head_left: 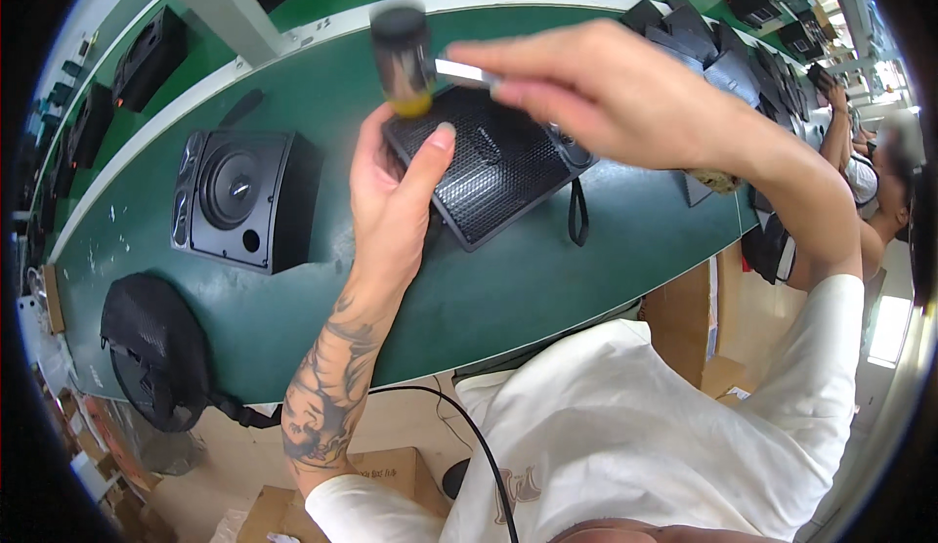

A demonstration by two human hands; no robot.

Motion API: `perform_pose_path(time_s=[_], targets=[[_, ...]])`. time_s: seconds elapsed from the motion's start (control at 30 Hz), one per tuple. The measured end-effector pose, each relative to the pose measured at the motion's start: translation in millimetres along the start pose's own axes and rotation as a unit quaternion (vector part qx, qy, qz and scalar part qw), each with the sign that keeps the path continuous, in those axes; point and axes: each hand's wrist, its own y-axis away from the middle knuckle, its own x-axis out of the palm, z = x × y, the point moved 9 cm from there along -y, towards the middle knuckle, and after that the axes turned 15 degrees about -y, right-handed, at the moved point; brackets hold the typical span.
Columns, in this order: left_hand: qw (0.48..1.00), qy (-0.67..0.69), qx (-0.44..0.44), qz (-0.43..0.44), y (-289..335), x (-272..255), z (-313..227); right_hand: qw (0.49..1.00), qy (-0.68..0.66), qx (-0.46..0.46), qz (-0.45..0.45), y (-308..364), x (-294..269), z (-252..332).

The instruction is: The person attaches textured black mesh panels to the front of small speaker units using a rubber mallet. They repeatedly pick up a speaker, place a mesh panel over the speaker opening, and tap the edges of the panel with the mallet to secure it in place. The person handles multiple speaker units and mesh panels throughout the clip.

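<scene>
My right hand (611,89) is closed round the metal handle of a mallet (403,60). The mallet's head, black at one end and yellow at the other, is smeared by motion and hangs over the upper left corner of a black speaker (503,177). That speaker lies with its mesh grille up, a strap loop (578,216) at its right side. Its left edge is gripped by my left hand (391,182), the thumb on the grille and the fingers round the side, partly hidden. Whether the mallet touches the speaker, I cannot tell.
A second speaker (239,196) without a grille stands left on the green table (459,294). A black bag (151,338) rests at the table's left end. Several dark grilles (699,40) are piled at far right, near a co-worker (884,177). A white post (220,11) rises behind.
</scene>
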Motion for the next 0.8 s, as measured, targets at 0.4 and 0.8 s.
perform_pose_path(time_s=[0.4, 0.8], targets=[[0.999, 0.009, 0.032, 0.014, -0.5, 0.7, -2.7, 0.999, 0.03, -0.024, 0.033, -9.2, 18.7, 7.6], [0.999, -0.018, 0.035, -0.02, -2.4, -11.0, 6.7, 1.0, 0.031, 0.001, 0.004, 47.8, -8.5, 41.9]])
